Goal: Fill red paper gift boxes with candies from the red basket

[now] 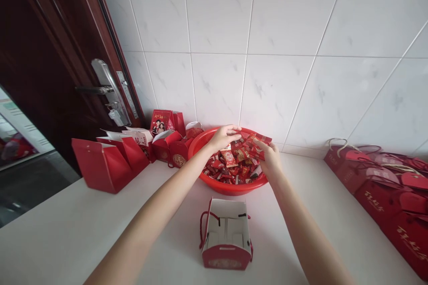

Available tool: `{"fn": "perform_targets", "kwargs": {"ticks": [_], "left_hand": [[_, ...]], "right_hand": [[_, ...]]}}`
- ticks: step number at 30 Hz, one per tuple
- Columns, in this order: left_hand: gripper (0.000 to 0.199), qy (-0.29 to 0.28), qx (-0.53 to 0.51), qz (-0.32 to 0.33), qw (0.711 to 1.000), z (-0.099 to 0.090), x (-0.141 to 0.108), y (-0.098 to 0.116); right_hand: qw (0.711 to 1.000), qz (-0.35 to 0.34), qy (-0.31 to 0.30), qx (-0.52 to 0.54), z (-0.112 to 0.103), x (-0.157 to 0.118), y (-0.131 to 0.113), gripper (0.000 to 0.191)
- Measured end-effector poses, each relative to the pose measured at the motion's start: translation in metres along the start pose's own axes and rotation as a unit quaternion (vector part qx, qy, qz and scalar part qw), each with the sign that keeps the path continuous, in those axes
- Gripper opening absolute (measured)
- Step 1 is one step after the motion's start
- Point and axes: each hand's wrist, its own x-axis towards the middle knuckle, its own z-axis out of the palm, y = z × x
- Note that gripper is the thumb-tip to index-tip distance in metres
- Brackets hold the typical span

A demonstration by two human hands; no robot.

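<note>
A red plastic basket [230, 189] full of wrapped candies [230, 158] stands against the tiled wall. Over its far left part is my left hand [226, 138], fingers stretched out and apart, with nothing seen in it. At the basket's right side my right hand [272, 159] grips a red candy packet [257, 146] between thumb and fingers. Part of that packet is hidden by the thumb. Nearer to me, between my forearms, sits an open red gift box [225, 256] with a white inside and red cord handles. Its inside shows only bare white walls and flaps.
Several red gift boxes [107, 164] stand open at the left, near the dark wooden door [60, 31] with its metal handle [96, 90]. Rows of closed red boxes [377, 200] with cord handles fill the right side of the white table [167, 236].
</note>
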Motion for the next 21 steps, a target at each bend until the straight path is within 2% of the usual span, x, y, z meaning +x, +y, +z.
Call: {"fn": "perform_targets", "kwargs": {"ticks": [3, 9, 11, 15, 21], "left_hand": [[0.027, 0.056, 0.039, 0.016, 0.998, 0.000, -0.008, 0.001], [0.008, 0.142, 0.089, 0.024, 0.986, 0.009, -0.014, 0.010], [0.006, 0.159, 0.091, 0.029, 0.983, 0.014, -0.013, 0.013], [0.007, 0.145, 0.038, 0.049, 0.988, 0.025, -0.011, 0.016], [0.028, 0.129, -0.009, 0.053, 0.990, 0.028, -0.011, 0.012]], "right_hand": [[1.000, -0.003, -0.026, 0.002, 0.001, -0.003, -0.002, 0.025], [0.987, 0.003, -0.158, -0.016, 0.002, -0.010, -0.005, 0.032], [0.983, 0.005, -0.182, -0.029, 0.002, -0.011, -0.006, 0.032], [0.984, 0.002, -0.178, -0.032, 0.003, -0.010, -0.005, 0.034], [0.989, 0.005, -0.149, -0.015, 0.000, -0.005, 0.000, 0.036]]}}
